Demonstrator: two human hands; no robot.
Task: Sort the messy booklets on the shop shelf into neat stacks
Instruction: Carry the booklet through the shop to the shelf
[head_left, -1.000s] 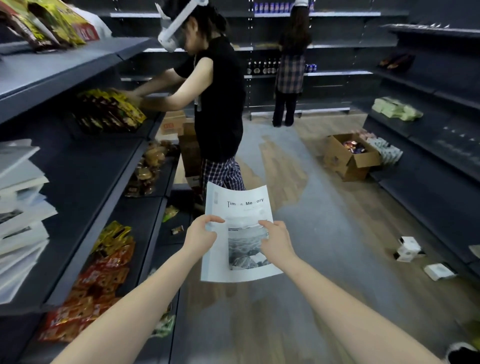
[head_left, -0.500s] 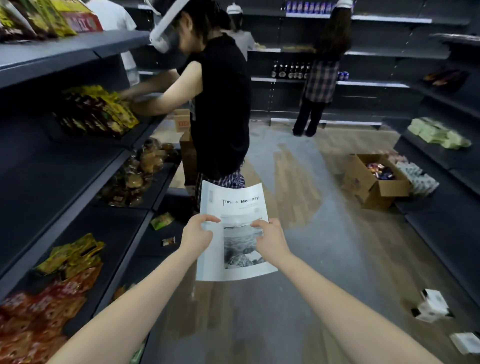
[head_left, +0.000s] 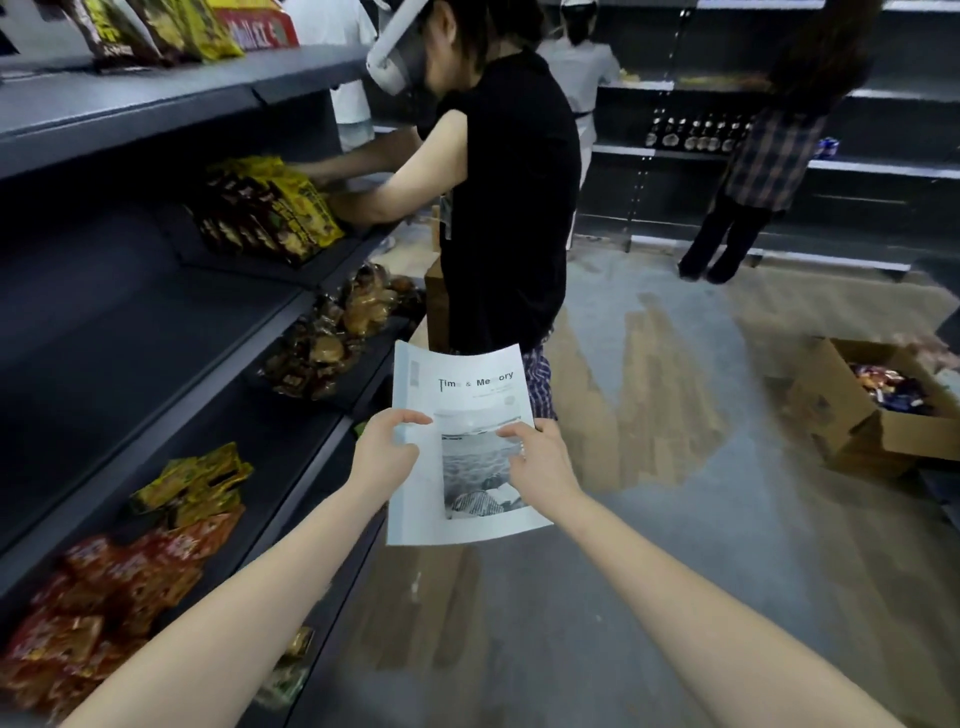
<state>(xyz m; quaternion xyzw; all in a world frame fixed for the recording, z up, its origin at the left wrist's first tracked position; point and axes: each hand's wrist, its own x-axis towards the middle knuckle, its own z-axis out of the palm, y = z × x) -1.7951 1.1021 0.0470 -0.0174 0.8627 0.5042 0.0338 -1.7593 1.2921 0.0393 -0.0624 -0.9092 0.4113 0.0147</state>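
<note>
A pale blue-white booklet (head_left: 462, 395) titled "Time & Memory", with a grey photo on its cover, is held upright over the aisle floor in front of me. My left hand (head_left: 387, 449) grips its left edge, thumb on the cover. My right hand (head_left: 537, 462) holds its right side, fingers spread over the photo. The dark shop shelf (head_left: 156, 332) runs along my left. No stacked booklets show in this view.
A person in a black top (head_left: 511, 197) stands close ahead at the shelf, handling yellow snack packs (head_left: 280, 208). Red and yellow snack bags (head_left: 135, 561) lie on the lower shelf. An open cardboard box (head_left: 878, 410) sits on the floor at right. Other people stand at the far shelves.
My view has swung right and forward along the aisle; the white booklet stacks at the left have left the frame. Both hands keep hold of the booklet.
</note>
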